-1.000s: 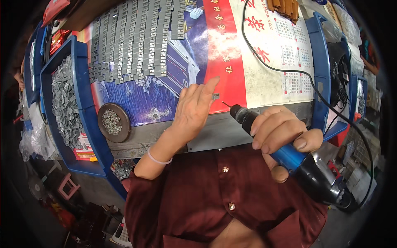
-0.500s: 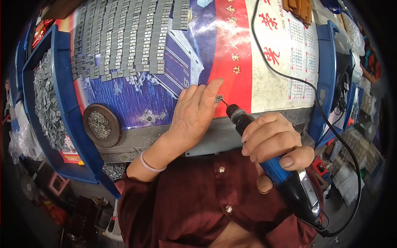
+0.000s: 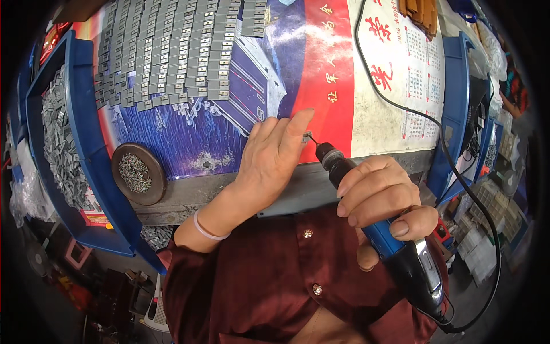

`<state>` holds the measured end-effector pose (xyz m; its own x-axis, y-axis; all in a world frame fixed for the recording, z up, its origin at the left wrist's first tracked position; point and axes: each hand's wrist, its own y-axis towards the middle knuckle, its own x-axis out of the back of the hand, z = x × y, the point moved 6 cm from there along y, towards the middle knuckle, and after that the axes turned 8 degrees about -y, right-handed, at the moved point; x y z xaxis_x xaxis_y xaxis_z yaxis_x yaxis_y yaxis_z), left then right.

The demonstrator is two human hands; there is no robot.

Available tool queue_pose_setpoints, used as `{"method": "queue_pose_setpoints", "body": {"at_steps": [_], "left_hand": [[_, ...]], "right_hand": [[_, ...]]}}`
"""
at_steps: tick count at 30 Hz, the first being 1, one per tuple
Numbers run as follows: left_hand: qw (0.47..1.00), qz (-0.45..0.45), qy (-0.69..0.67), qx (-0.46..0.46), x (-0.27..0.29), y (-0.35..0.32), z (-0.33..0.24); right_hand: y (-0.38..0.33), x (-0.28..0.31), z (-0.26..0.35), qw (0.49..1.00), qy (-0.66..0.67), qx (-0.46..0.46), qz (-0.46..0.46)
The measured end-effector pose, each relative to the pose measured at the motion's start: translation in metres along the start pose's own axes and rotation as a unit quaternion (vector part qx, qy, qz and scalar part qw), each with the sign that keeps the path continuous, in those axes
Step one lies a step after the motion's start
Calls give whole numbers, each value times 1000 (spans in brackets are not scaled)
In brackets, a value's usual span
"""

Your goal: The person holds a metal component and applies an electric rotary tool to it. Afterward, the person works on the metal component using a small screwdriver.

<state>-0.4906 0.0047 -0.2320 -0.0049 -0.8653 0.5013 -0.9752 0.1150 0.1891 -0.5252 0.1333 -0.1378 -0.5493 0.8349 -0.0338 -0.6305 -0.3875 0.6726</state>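
- The right hand (image 3: 381, 200) is clenched around a blue-and-black rotary tool (image 3: 384, 229), held like a thick pen, so the thin bit at its tip points up and left toward the left hand.
- The left hand (image 3: 275, 157) pinches a small grey metal piece (image 3: 307, 137) between thumb and forefinger, right at the bit's tip. The other fingers are spread, probably to steady the piece against the tool.
- Both hands work just above the near edge of the counter (image 3: 229, 192), which is covered by a printed calendar poster (image 3: 344, 69).
- Beyond the left hand, rows of small grey metal parts (image 3: 177, 51) lie sorted on the poster.
- Left of that hand sits a round brown dish (image 3: 137, 172) holding tiny metal bits.
- Further left, a blue bin (image 3: 86, 143) is heaped with loose grey parts.
- The tool's black cord (image 3: 412, 114) loops across the poster on the right, well apart from the pinched piece and not in the way.
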Motion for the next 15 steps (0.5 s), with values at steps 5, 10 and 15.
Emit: {"method": "queue_pose_setpoints", "body": {"at_steps": [5,10,15], "left_hand": [[1000,6,-4,4,0,-1,1],[1000,14,-5,8,0,0,1],[1000,10,-9,9,1,0,2]], "right_hand": [[0,0,-1,999,-21,-14,34],[2,-2,-1,996,-49,-20,70],[3,-5,-3,995,-53,-27,74]]}}
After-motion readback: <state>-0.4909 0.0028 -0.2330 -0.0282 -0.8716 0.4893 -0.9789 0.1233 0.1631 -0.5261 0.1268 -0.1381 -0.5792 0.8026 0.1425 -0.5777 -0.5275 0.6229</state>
